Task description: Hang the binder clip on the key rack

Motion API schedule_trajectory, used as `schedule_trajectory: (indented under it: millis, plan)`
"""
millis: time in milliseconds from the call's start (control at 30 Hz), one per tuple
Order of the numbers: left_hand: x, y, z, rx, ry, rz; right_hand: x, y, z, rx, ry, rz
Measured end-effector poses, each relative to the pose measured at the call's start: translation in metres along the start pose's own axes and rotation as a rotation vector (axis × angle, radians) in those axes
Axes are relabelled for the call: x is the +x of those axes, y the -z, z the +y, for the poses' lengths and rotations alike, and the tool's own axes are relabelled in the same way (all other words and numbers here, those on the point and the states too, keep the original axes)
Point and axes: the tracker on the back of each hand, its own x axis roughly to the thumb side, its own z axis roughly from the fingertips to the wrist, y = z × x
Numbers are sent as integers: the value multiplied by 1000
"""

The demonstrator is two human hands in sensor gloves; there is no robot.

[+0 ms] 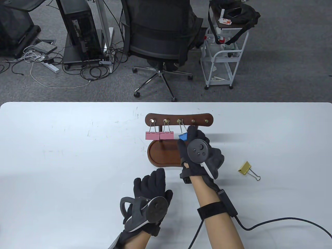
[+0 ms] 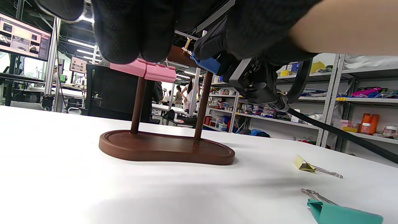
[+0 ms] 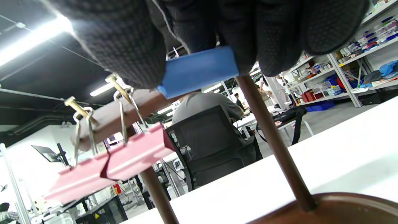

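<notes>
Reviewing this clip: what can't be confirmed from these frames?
- Whether the blue clip is actually on its hook: the right hand covers it in the table view; fingers hide its wire loops in the right wrist view.
- The teal clip: cut off by the left wrist view's bottom edge.

The table view looks steeply down from above the person's side, taking in the whole white worktop (image 1: 64, 135) and the floor beyond. The left wrist view sits low, almost at worktop level, looking across at the brown rack (image 2: 166, 149) from nearby. The right wrist view is closer, tilted upward from beneath the fingers (image 3: 124, 46). All three share the rack and its pink clips (image 3: 108, 165).
</notes>
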Motion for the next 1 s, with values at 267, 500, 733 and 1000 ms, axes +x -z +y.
schedule_trajectory:
  millis: [267,500,733,1000]
  plan:
    - [1,0,0,-6,4,4,4,8,23,52,-71,-1]
    - [3,0,-2,-8,8,1,9,10,35,41,-129,-1]
    - [3,0,-3,-14,6,7,8,8,40,25,-168,-3]
    - [3,0,-3,-13,1,7,5,6,40,31,-156,-16]
